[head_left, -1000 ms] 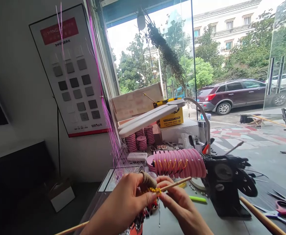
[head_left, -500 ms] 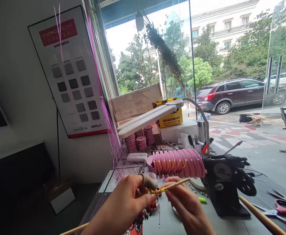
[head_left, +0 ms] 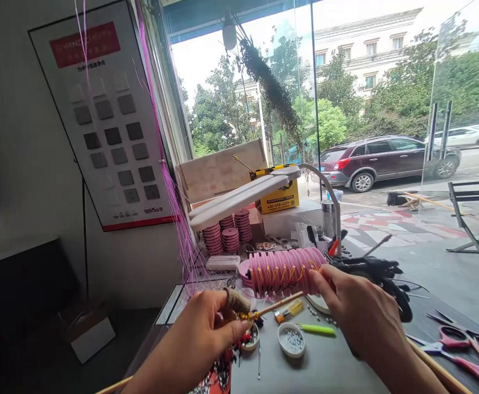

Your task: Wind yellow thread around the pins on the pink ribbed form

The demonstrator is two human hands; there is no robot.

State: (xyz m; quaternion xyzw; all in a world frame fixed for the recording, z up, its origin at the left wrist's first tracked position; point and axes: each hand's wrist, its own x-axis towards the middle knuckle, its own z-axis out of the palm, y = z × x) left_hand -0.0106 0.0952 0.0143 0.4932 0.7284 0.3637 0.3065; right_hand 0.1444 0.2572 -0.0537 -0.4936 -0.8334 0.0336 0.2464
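Note:
My left hand [head_left: 200,331] is closed on a thin wooden stick [head_left: 280,302], whose near end is wrapped in yellow thread [head_left: 245,316]. A brown knitted sleeve [head_left: 237,299] covers one of its fingers. Dark and red beaded strands [head_left: 223,366] hang below this hand. My right hand [head_left: 356,309] reaches to the right part of a row of pink discs [head_left: 282,262], thumb and finger pinched together at its front. Yellow threads [head_left: 284,272] run across these discs; what the pinch holds is too small to make out.
A white dish of small beads [head_left: 291,340], a green-handled tool [head_left: 317,329] and a yellow brush [head_left: 289,311] lie on the grey mat. Pink-handled scissors [head_left: 455,336] are at the right. Behind stand stacked pink spools [head_left: 230,239] under a white lamp [head_left: 239,202].
My right hand has left the wooden stick and moved right and up to the pink discs. My left hand keeps its hold. The bead dish now shows fully, and the view has shifted slightly.

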